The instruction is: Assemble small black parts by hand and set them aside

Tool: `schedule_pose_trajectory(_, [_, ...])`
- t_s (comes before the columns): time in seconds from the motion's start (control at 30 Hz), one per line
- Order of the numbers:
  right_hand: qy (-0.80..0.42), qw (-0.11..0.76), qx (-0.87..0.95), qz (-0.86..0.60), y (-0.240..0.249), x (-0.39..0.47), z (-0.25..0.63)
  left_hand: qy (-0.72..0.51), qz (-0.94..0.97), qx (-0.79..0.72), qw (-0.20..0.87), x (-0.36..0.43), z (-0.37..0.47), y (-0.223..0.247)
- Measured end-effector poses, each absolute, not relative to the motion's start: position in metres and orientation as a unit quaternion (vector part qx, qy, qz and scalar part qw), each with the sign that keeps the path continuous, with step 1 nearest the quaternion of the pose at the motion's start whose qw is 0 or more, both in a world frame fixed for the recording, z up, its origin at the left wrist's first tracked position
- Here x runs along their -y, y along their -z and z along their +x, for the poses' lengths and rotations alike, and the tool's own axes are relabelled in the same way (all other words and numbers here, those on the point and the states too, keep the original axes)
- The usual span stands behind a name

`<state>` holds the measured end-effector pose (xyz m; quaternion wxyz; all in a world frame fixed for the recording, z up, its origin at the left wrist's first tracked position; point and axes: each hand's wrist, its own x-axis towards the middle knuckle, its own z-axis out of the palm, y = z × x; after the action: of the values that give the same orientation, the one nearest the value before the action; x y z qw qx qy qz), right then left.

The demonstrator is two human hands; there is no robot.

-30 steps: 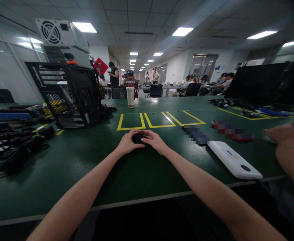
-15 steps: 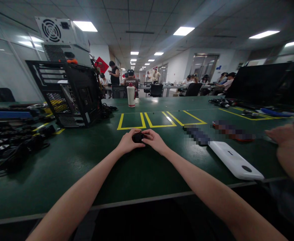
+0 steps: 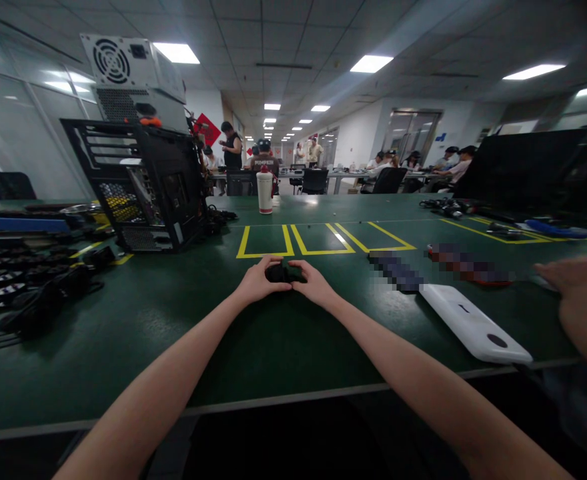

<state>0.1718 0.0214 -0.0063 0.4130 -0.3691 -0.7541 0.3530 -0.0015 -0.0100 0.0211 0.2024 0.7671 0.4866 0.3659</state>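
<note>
In the head view, a small black object (image 3: 275,272) is noted between the two hands, over the tabletop (image 3: 273,353), just on the near side of the leftmost yellow tape outline (image 3: 266,255). The object is held by the left hand (image 3: 258,281), whose fingers are clamped around its left side. The fingers of the right hand (image 3: 317,287) are curled beside its right side and parted from the thumb, with dark green showing between; whether anything thin is gripped there cannot be told. The step in hand is judged to be close two-handed handling of the object; for the next move, a steady left hold and fine placing of the right fingers are judged to be called for. Its facing cannot be established, being largely covered; a compact, roughly rounded outline is presented, and no long axis can be determined. Contact with the tabletop cannot be confirmed.
</note>
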Motion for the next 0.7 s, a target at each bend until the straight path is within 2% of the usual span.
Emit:
schedule_pose_trajectory(0.17, [-0.265, 0.354, 0.804, -0.399, 0.003, -0.014, 0.172, -0.351, 0.734, -0.527, 0.246, -0.007, -0.007, -0.011])
schedule_pose_trajectory(0.33, [-0.202, 0.306, 0.83, -0.421, 0.003, -0.012, 0.167, -0.361, 0.727, -0.533, 0.237, -0.015, -0.008, -0.001])
schedule_pose_trajectory(0.7, [-0.089, 0.287, 0.823, -0.482, 0.005, -0.007, 0.165, -0.317, 0.778, -0.504, 0.202, -0.001, -0.002, -0.009])
